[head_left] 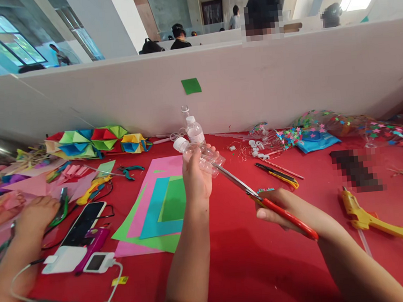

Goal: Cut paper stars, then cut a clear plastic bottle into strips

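My left hand (198,172) is wrapped round a small clear plastic bottle (215,161) with a white cap, tilted so that the cap points up and left. In my right hand (280,207) is a pair of scissors (237,181) with red handles. Their blades reach up and left to the bottle's lower end. Whether the blades cut into the plastic or only touch it, I cannot tell. Behind my left hand stand another capped clear bottle (195,131) and an uncapped one (185,112).
Coloured paper sheets (151,221) lie left of my arm. A phone (82,222), cables and a co-worker's hands (34,212) are farther left. On the right are a utility knife (277,176) and a yellow glue gun (369,216). A white partition (129,91) closes the red table's back.
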A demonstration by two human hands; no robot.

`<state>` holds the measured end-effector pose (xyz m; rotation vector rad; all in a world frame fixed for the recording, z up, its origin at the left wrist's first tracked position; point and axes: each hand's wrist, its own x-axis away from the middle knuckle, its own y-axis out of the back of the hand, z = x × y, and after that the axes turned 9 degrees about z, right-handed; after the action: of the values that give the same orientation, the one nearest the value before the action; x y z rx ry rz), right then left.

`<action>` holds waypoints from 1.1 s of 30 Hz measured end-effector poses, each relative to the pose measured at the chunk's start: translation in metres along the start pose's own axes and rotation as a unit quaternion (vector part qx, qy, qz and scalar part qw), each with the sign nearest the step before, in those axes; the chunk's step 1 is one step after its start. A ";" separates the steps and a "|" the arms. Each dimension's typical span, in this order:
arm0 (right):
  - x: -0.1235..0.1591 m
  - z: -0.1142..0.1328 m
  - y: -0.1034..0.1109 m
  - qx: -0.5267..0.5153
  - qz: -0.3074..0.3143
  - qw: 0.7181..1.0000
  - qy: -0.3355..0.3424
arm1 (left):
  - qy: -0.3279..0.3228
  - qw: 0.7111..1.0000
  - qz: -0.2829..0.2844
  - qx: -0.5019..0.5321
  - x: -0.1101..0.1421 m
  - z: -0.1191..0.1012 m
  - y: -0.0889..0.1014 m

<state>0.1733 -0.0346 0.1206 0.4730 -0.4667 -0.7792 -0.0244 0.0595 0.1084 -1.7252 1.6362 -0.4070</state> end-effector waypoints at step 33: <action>-0.011 -0.008 -0.021 -0.018 -0.035 0.999 0.017 | -0.066 0.992 0.086 -0.058 0.001 -0.005 0.006</action>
<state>0.1595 -0.0373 0.1003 0.4709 -0.4057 -0.8442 -0.0322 0.0571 0.1071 -1.6396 1.7238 -0.1151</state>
